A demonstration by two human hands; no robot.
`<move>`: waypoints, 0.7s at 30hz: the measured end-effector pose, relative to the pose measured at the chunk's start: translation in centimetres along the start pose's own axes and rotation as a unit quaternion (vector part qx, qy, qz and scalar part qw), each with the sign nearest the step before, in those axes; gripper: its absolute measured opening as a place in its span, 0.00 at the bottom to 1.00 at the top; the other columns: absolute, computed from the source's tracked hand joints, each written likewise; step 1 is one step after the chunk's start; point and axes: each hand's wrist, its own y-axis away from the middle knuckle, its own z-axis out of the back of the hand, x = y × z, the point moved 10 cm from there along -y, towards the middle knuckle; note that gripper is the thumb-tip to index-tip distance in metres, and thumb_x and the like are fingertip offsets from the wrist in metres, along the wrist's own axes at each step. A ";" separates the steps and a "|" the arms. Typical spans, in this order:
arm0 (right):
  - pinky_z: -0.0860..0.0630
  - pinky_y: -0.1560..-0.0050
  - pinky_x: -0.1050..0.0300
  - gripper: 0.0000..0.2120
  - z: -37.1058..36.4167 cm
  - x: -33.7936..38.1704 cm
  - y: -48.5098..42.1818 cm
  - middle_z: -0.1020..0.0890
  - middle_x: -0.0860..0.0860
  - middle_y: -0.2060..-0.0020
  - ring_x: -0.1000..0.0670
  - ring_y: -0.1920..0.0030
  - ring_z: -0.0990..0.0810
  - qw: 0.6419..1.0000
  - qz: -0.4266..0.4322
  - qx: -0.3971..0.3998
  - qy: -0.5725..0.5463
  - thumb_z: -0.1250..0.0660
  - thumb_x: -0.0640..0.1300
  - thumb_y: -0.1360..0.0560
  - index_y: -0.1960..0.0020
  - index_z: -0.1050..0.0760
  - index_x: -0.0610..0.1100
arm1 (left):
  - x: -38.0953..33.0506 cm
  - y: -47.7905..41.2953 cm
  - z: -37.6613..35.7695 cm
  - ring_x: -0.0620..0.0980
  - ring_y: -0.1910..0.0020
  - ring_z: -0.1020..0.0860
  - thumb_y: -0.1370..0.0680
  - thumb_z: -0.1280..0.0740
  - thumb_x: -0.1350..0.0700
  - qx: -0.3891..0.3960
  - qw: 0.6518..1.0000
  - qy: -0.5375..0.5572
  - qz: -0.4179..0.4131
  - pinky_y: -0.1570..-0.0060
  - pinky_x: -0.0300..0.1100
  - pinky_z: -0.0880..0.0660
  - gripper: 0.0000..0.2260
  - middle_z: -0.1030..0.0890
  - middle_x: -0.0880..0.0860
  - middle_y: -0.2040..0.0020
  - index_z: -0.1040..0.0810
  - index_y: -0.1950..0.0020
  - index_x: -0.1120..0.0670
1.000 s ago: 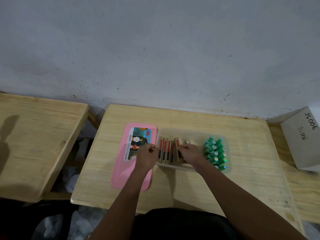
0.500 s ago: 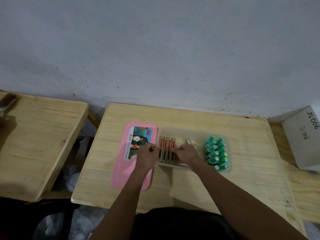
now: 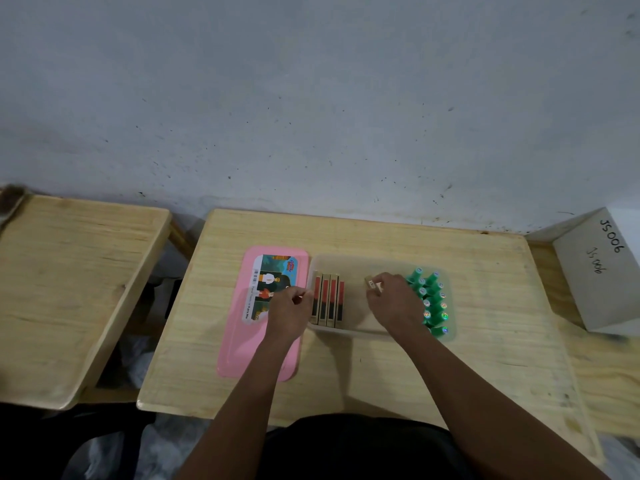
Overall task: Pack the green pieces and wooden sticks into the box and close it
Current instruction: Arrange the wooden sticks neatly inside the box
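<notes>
Right hand (image 3: 394,304) pinching wooden stick (image 3: 371,285) over open middle of box (image 3: 358,308), left hand (image 3: 289,311) curled, perhaps pinching left rim

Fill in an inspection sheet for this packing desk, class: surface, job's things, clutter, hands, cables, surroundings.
Surface: pale wooden desk.
Job's things: clear box open; four wooden sticks side by side at its left end; green pieces at its right end; pink lid flat on the desk, left of the box.
Clutter: nothing seen.
Hands: right hand pinches a loose stick over the box; left hand at the box's left wall, grip unclear.
Cables: nothing seen.
Surroundings: second desk left; grey block marked JS006 right; wall behind.
</notes>
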 end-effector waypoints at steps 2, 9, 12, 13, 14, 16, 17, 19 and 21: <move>0.28 0.53 0.53 0.17 -1.0 -0.1 0.1 0.24 0.48 0.43 0.44 0.45 0.21 0.995 0.013 0.040 0.088 0.37 0.51 0.24 0.37 0.28 0.49 | 0.0 0.0 0.0 0.43 0.62 0.25 0.21 0.36 0.57 0.000 1.000 0.001 -0.001 0.63 0.31 0.30 0.10 0.20 0.53 0.58 0.19 0.47 0.61; 0.26 0.55 0.52 0.22 -3.2 -0.6 -0.1 0.22 0.45 0.46 0.42 0.48 0.21 0.992 -0.002 0.104 0.067 0.33 0.44 0.28 0.37 0.36 0.47 | -0.1 0.0 -0.1 0.40 0.64 0.26 0.21 0.36 0.57 0.001 1.000 0.005 0.000 0.66 0.31 0.32 0.10 0.20 0.53 0.59 0.19 0.48 0.61; 0.21 0.53 0.49 0.25 -3.2 -1.5 -0.6 0.18 0.43 0.51 0.43 0.54 0.18 0.994 -0.030 0.102 -0.034 0.29 0.45 0.30 0.36 0.34 0.45 | -0.1 0.0 -0.2 0.40 0.65 0.26 0.21 0.37 0.57 0.003 1.000 0.001 -0.002 0.67 0.31 0.33 0.10 0.21 0.52 0.61 0.19 0.49 0.61; 0.20 0.54 0.49 0.27 -3.2 -1.9 -0.6 0.18 0.42 0.52 0.43 0.56 0.17 0.988 -0.052 0.107 -0.100 0.28 0.45 0.30 0.34 0.33 0.43 | 0.0 0.0 -0.2 0.40 0.65 0.26 0.21 0.37 0.57 0.003 1.000 0.000 -0.002 0.67 0.31 0.32 0.10 0.21 0.52 0.61 0.19 0.49 0.61; 0.20 0.56 0.49 0.28 -3.3 -2.1 -0.5 0.17 0.41 0.52 0.44 0.59 0.16 0.975 -0.076 0.114 -0.175 0.28 0.45 0.29 0.33 0.33 0.42 | 0.0 0.0 -0.2 0.40 0.65 0.26 0.21 0.37 0.57 0.003 1.000 0.000 -0.002 0.67 0.31 0.32 0.10 0.21 0.52 0.61 0.19 0.49 0.61; 0.20 0.62 0.52 0.30 -3.7 -2.2 -0.1 0.17 0.39 0.51 0.46 0.62 0.16 0.932 -0.115 0.134 -0.316 0.28 0.49 0.27 0.31 0.34 0.38 | 0.1 -0.1 -0.2 0.40 0.65 0.26 0.21 0.37 0.57 0.002 1.000 -0.002 -0.002 0.68 0.31 0.33 0.10 0.21 0.52 0.61 0.19 0.49 0.61; 0.21 0.63 0.54 0.31 -3.8 -1.9 0.1 0.17 0.38 0.50 0.46 0.62 0.17 0.911 -0.125 0.147 -0.364 0.28 0.49 0.26 0.30 0.35 0.37 | 0.0 -0.1 -0.2 0.40 0.65 0.26 0.21 0.37 0.57 0.002 1.000 -0.001 -0.003 0.68 0.31 0.33 0.10 0.21 0.52 0.61 0.19 0.49 0.61; 0.20 0.60 0.56 0.29 -3.8 -1.4 0.4 0.18 0.37 0.48 0.46 0.60 0.17 0.889 -0.121 0.166 -0.409 0.29 0.46 0.25 0.30 0.33 0.34 | 0.1 -0.2 -0.1 0.41 0.64 0.25 0.21 0.37 0.56 0.003 1.000 0.001 -0.004 0.67 0.31 0.32 0.10 0.20 0.52 0.60 0.19 0.48 0.61; 0.19 0.56 0.55 0.25 -3.7 -1.2 0.6 0.17 0.38 0.48 0.45 0.56 0.16 0.893 -0.101 0.174 -0.403 0.30 0.41 0.25 0.32 0.30 0.34 | 0.2 -0.2 -0.1 0.41 0.63 0.25 0.21 0.36 0.56 0.002 1.000 0.000 -0.003 0.67 0.31 0.32 0.10 0.20 0.52 0.59 0.19 0.48 0.60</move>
